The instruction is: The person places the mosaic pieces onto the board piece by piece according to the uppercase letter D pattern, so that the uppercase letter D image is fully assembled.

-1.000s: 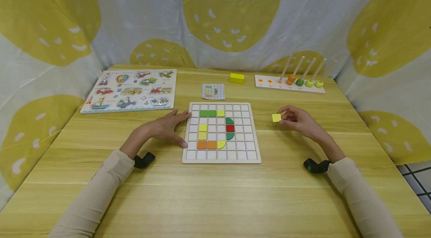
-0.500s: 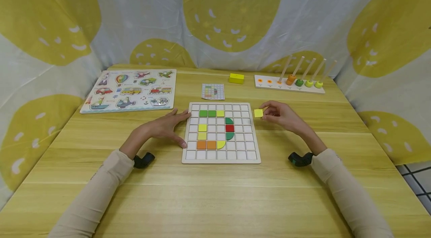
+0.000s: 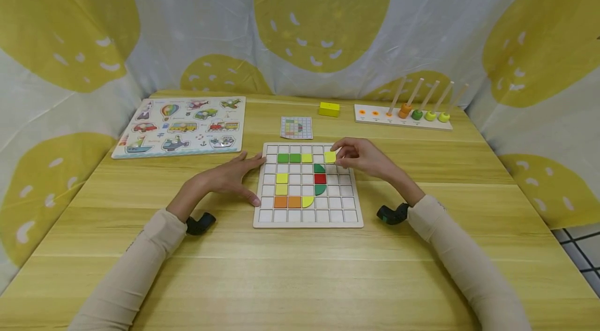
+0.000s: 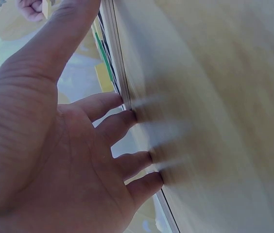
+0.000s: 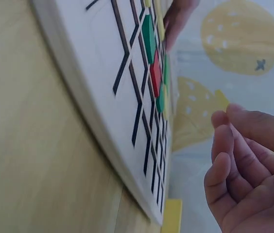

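A square white grid board [image 3: 307, 220] lies in the middle of the table, with green, yellow, orange and red tiles set in some of its cells. Between thumb and fingers my right hand [image 3: 363, 157] pinches a yellow square tile [image 3: 330, 157], held over the upper right part of the board. The right wrist view shows that same yellow tile [image 5: 221, 100] at the fingertips, raised off the board. My left hand [image 3: 228, 177] is spread along the board's left edge, thumb near the lower corner. In the left wrist view its fingertips [image 4: 152, 180] touch down beside that edge.
Behind the board lies a small pattern card [image 3: 296, 127], with a yellow block [image 3: 329, 109] to its right. A vehicle picture puzzle [image 3: 180, 125] sits at back left. At back right stands a peg counting stand [image 3: 403, 116] with beads. A fruit-print cloth [image 3: 323, 18] hangs behind.
My right hand has moved left with the yellow tile, from beside the board to above its upper right cells. The left hand has stayed in place at the board's edge.
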Available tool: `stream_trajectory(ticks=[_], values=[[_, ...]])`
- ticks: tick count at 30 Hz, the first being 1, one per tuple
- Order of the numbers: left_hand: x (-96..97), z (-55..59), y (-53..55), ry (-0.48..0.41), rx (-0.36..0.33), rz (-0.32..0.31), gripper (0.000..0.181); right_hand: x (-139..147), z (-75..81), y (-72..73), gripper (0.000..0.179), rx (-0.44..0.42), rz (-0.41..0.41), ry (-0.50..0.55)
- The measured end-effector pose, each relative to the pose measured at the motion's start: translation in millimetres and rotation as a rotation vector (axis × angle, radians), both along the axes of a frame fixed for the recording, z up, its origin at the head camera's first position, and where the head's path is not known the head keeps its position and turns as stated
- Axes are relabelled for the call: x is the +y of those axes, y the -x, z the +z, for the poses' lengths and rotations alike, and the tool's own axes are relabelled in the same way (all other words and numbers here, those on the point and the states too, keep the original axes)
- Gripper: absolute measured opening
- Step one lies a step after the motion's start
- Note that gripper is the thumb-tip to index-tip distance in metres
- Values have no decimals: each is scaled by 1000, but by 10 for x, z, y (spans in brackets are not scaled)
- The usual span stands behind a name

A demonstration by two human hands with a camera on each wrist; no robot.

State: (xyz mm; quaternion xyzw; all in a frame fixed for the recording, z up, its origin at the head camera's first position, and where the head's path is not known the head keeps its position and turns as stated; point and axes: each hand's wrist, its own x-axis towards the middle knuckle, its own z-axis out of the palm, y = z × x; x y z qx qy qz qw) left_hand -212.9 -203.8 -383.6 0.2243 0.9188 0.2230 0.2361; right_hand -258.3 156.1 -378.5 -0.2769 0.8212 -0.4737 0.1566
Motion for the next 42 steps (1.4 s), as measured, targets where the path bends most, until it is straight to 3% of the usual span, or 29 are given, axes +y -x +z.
stream_trajectory(ticks=[23,42], values=[[-9,-20,8,-9,-2,-6,113,-668,-59,77,24,70,62,-14],[-8,-3,5,4,0,-2,113,-1053,-72,112,23,70,112,-178]])
